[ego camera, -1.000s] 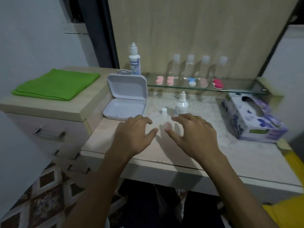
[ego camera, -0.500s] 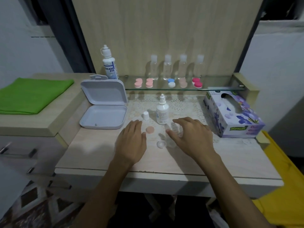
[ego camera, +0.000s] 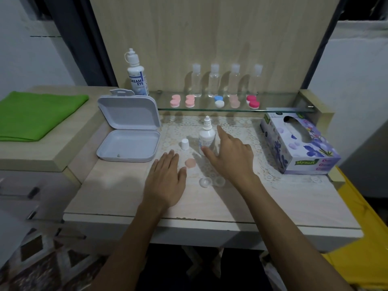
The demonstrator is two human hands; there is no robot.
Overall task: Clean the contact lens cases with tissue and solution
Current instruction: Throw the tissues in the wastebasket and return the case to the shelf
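Note:
A small white solution bottle [ego camera: 207, 135] stands uncapped on the lace mat, its white cap [ego camera: 185, 143] to the left. My right hand [ego camera: 230, 156] reaches around the bottle with thumb and forefinger spread on either side, not closed on it. A clear open lens case [ego camera: 212, 182] lies in front, with a peach lid [ego camera: 190, 163] beside it. My left hand [ego camera: 165, 181] rests flat on the table left of the lid. A purple tissue box [ego camera: 298, 143] sits at the right.
An open white plastic box [ego camera: 128, 141] lies at the left. The glass shelf [ego camera: 273, 110] holds several coloured lens cases [ego camera: 218, 101], several clear bottles [ego camera: 214, 80] and a large solution bottle [ego camera: 136, 74]. A green cloth [ego camera: 35, 114] lies on the side cabinet.
My right hand moved forward from the lens case to the small bottle, uncovering the case. My left hand stayed on the table. The camera tilted up slightly.

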